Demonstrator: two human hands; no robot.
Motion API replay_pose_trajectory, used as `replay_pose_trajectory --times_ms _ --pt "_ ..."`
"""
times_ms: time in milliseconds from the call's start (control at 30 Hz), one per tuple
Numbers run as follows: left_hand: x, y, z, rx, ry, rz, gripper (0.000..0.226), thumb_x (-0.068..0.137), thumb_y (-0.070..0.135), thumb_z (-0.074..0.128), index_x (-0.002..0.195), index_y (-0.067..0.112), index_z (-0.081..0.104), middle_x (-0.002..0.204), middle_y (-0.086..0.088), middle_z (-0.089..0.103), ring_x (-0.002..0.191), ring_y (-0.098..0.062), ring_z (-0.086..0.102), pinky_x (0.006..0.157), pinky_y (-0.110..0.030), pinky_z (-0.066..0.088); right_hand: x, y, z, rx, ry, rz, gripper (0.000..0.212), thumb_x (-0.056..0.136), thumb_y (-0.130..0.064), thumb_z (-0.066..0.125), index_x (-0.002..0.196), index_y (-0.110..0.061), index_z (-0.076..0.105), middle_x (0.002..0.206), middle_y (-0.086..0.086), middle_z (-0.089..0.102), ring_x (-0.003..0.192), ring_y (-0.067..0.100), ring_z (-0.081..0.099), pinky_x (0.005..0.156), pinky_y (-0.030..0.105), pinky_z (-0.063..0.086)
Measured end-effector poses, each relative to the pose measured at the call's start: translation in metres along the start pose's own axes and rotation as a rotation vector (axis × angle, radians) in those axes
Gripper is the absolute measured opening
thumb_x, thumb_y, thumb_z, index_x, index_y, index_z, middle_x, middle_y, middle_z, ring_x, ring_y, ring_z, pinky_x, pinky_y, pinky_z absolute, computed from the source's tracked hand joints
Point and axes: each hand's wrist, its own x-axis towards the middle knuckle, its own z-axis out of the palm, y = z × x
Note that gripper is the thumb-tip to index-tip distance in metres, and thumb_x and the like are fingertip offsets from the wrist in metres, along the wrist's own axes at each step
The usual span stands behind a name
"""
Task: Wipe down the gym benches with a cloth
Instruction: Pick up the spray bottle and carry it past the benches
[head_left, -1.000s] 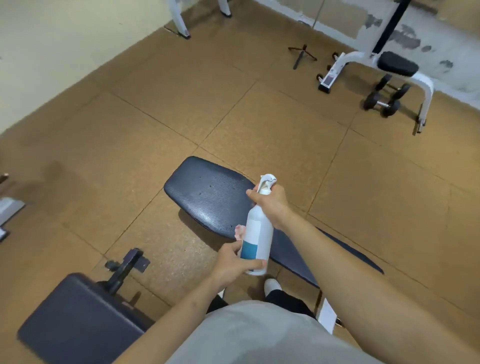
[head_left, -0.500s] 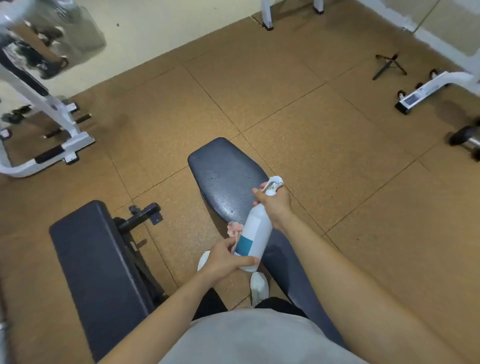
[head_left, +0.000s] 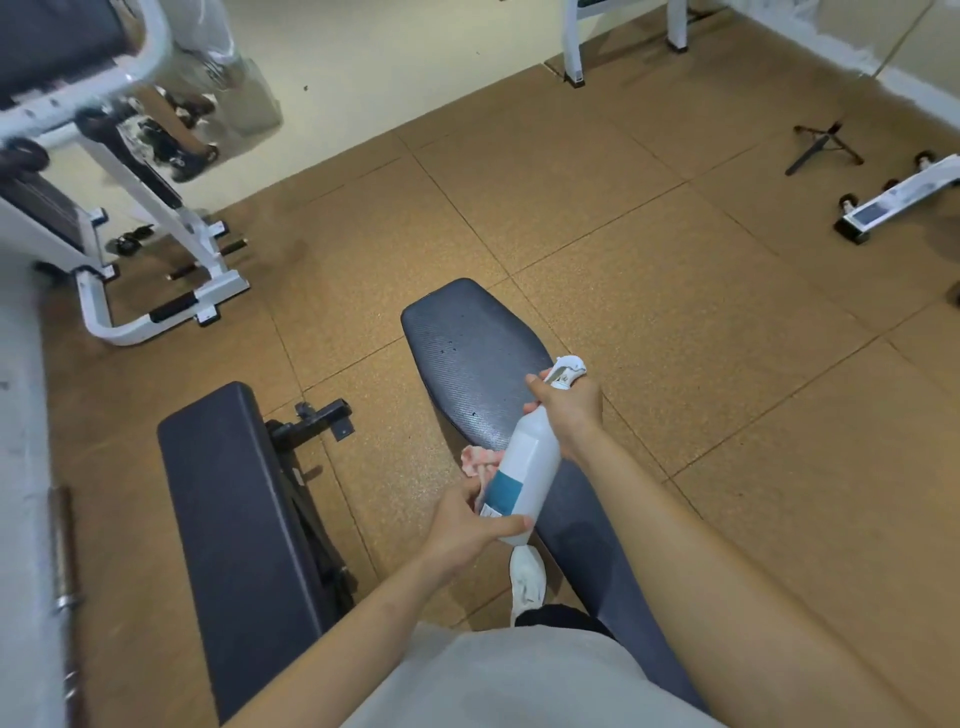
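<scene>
The floor (head_left: 675, 291) is laid in large tan speckled tiles with thin dark seams. At the centre stands a dark padded bench (head_left: 467, 353), its rounded end toward 12 o'clock, its textured top dotted with small dark specks. A second bench (head_left: 228, 499) with a smooth dark pad stands at 8 o'clock, just beside the first, its black metal frame (head_left: 317, 421) showing between the 2. A white machine frame (head_left: 156, 312) rests on the floor at 10 o'clock. A white wheeled base (head_left: 904, 197) and a small black tripod (head_left: 823, 145) sit at 2 o'clock. A white shoe (head_left: 527, 577) stands on the tiles at 6 o'clock.
</scene>
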Motion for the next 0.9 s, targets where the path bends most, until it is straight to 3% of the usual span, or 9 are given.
replay_pose_trajectory --times_ms 100,267,333,433,500,600,667,767,900 --pt "-0.014 -0.006 0.007 0.010 0.024 0.032 0.068 0.067 0.036 0.094 0.127 0.024 0.065 0.118 0.005 0.070 0.101 -0.005 0.066 0.071 -0.015 0.052 -0.018 0.002 -0.011 0.001 0.039 -0.015 0.026 0.084 -0.011 0.081 0.077 -0.013 0.056 0.067 0.005 0.064 0.050 0.021 0.066 0.064 0.038 0.054" --pt "-0.046 -0.021 0.026 -0.002 -0.010 0.059 0.060 0.071 0.033 0.093 0.123 0.022 0.066 0.109 0.010 0.068 0.095 -0.002 0.064 0.059 -0.006 0.048 -0.059 0.014 -0.038 0.035 -0.009 -0.087 0.020 0.088 -0.004 0.077 0.095 -0.012 0.060 0.082 0.005 0.068 0.052 0.017 0.066 0.057 0.031 0.057" --pt "-0.061 -0.032 0.037 -0.033 -0.034 0.064 0.058 0.071 0.031 0.094 0.121 0.021 0.066 0.107 0.014 0.067 0.094 -0.001 0.064 0.058 -0.005 0.048 -0.077 0.020 -0.051 0.029 0.033 -0.086 0.018 0.089 -0.007 0.077 0.092 -0.012 0.060 0.080 0.007 0.067 0.050 0.016 0.065 0.054 0.028 0.055" --pt "-0.082 -0.049 0.055 -0.060 -0.080 0.074 0.066 0.066 0.037 0.095 0.122 0.017 0.067 0.113 0.005 0.070 0.100 -0.010 0.067 0.062 -0.008 0.051 -0.104 0.035 -0.072 0.010 0.137 -0.058 0.030 0.086 -0.013 0.081 0.074 -0.013 0.053 0.067 0.010 0.062 0.049 0.019 0.063 0.060 0.034 0.054" --pt "-0.094 -0.060 0.067 -0.087 -0.105 0.071 0.078 0.057 0.050 0.094 0.123 0.018 0.068 0.117 0.004 0.071 0.106 -0.016 0.069 0.073 -0.017 0.059 -0.120 0.043 -0.087 -0.001 0.145 -0.062 0.030 0.085 -0.013 0.082 0.075 -0.014 0.054 0.066 0.007 0.063 0.050 0.021 0.064 0.066 0.038 0.053" --pt "-0.112 -0.076 0.084 -0.112 -0.125 0.055 0.086 0.049 0.058 0.092 0.122 0.020 0.068 0.118 0.002 0.073 0.107 -0.020 0.070 0.084 -0.031 0.064 -0.139 0.055 -0.104 -0.024 0.100 -0.100 0.021 0.087 -0.009 0.080 0.090 -0.013 0.059 0.085 0.009 0.067 0.058 0.021 0.068 0.064 0.034 0.058" --pt "-0.124 -0.084 0.090 -0.109 -0.134 0.055 0.087 0.048 0.060 0.091 0.121 0.018 0.068 0.117 0.000 0.072 0.105 -0.022 0.070 0.080 -0.027 0.062 -0.150 0.064 -0.110 -0.019 0.114 -0.094 0.021 0.087 -0.008 0.080 0.094 -0.012 0.060 0.091 0.013 0.068 0.059 0.021 0.068 0.064 0.034 0.059" --pt "-0.134 -0.092 0.091 -0.077 -0.119 0.058 0.091 0.048 0.060 0.088 0.120 0.010 0.067 0.112 -0.010 0.068 0.104 -0.033 0.066 0.075 -0.022 0.060 -0.161 0.074 -0.111 -0.003 0.198 -0.040 0.025 0.086 -0.015 0.082 0.083 -0.016 0.057 0.077 0.011 0.067 0.057 0.023 0.067 0.072 0.041 0.058" --pt "-0.138 -0.093 0.076 -0.088 -0.100 0.067 0.086 0.049 0.062 0.090 0.122 0.023 0.067 0.118 0.008 0.071 0.108 -0.015 0.069 0.082 -0.028 0.064 -0.163 0.076 -0.099 0.002 0.173 -0.039 0.026 0.083 -0.019 0.085 0.088 -0.013 0.060 0.080 0.011 0.070 0.059 0.022 0.070 0.070 0.042 0.059"
